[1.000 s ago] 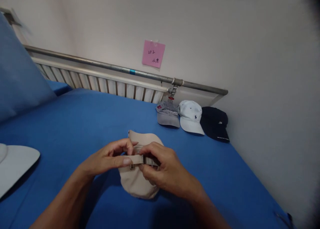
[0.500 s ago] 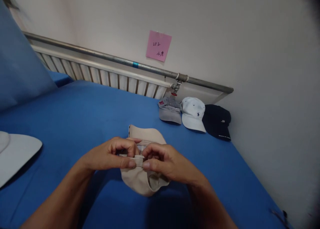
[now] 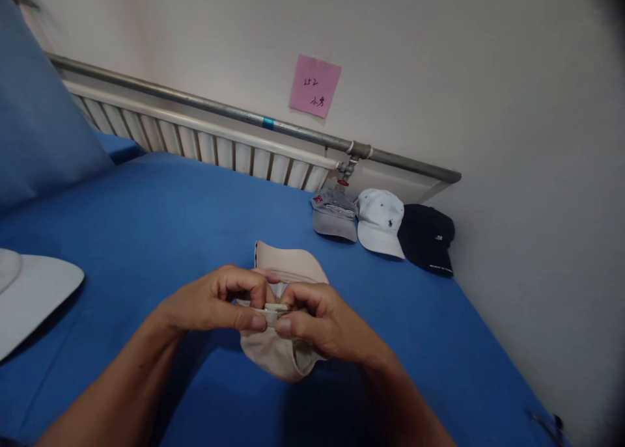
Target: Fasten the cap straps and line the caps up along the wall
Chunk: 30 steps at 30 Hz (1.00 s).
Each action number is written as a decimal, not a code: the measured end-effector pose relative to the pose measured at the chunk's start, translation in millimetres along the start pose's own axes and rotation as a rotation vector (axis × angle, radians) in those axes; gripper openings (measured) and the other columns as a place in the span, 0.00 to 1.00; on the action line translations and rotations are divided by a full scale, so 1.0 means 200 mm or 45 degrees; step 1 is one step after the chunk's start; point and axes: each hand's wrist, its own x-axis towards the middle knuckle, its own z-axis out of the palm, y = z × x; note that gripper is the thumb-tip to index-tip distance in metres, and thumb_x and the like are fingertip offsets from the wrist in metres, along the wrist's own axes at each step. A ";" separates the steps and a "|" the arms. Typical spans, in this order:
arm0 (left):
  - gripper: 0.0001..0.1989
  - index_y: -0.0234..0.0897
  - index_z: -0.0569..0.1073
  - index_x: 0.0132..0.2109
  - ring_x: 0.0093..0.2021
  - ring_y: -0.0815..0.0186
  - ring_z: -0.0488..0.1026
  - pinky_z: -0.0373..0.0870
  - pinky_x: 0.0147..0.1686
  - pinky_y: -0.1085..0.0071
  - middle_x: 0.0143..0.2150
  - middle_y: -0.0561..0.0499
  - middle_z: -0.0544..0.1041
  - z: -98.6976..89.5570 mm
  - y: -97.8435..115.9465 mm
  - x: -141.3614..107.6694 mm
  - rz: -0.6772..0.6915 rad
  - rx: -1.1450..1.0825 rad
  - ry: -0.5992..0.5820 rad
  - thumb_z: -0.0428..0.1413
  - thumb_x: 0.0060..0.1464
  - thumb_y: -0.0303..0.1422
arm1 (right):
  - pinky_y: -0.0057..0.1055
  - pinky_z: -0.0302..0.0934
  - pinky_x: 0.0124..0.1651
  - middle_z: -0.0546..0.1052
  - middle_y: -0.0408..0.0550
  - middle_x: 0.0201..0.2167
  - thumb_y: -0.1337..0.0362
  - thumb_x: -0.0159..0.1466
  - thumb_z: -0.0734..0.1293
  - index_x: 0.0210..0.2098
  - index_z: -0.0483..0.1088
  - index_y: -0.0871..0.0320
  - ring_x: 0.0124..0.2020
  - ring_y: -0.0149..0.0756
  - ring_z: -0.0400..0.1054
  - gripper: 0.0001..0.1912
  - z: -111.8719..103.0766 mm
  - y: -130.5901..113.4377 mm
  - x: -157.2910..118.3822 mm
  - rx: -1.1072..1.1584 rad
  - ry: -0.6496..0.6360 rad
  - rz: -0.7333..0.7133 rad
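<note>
I have both hands at the beige cap (image 3: pixel 273 357), which lies crown toward me on the blue table (image 3: pixel 205 219), in the middle of my view. The left hand (image 3: pixel 219 300) has its grip pinching one side of the cap's back strap (image 3: pixel 272 317), thumb in front and fingers curled behind. The right hand (image 3: pixel 325 320) pinches the strap just beside it, thumb tip close to the other thumb; the fingertips behind are partly hidden from me. The cap's brim (image 3: pixel 290 263) points away, past both hands.

Over at my left edge, a white brim (image 3: pixel 46 291) juts into view, cut off by the frame. Near the table's right edge I can make out a small dark object (image 3: pixel 558 422), too blurred to name.

Farther back, three caps sit side by side: a gray cap (image 3: pixel 334 220), a white cap (image 3: pixel 381 226) with a small dark emblem, and a black cap (image 3: pixel 426 239). Behind the table I see a white radiator (image 3: pixel 224 153), a metal pipe (image 3: pixel 195 100) above it, and a pink note (image 3: pixel 315 86) on the wall (image 3: pixel 439 56).
</note>
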 end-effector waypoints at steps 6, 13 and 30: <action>0.13 0.37 0.67 0.25 0.34 0.69 0.72 0.57 0.60 0.63 0.30 0.56 0.76 0.00 0.02 0.01 0.041 0.054 -0.037 0.62 0.52 0.30 | 0.25 0.51 0.28 0.65 0.39 0.23 0.61 0.55 0.71 0.23 0.64 0.58 0.25 0.27 0.56 0.12 0.01 0.04 0.01 0.023 0.037 -0.041; 0.12 0.37 0.68 0.25 0.34 0.68 0.73 0.54 0.63 0.59 0.31 0.55 0.78 -0.02 0.01 0.00 0.019 0.041 -0.023 0.62 0.53 0.33 | 0.26 0.53 0.29 0.65 0.40 0.24 0.62 0.56 0.70 0.23 0.64 0.58 0.27 0.28 0.57 0.12 0.02 0.04 0.01 0.005 0.048 -0.114; 0.12 0.37 0.71 0.38 0.40 0.67 0.69 0.66 0.44 0.70 0.39 0.52 0.73 -0.04 0.00 -0.04 -0.114 -0.060 0.091 0.65 0.47 0.29 | 0.23 0.46 0.22 0.62 0.35 0.18 0.63 0.54 0.67 0.24 0.63 0.57 0.18 0.23 0.50 0.08 0.01 0.06 0.04 0.055 0.239 0.001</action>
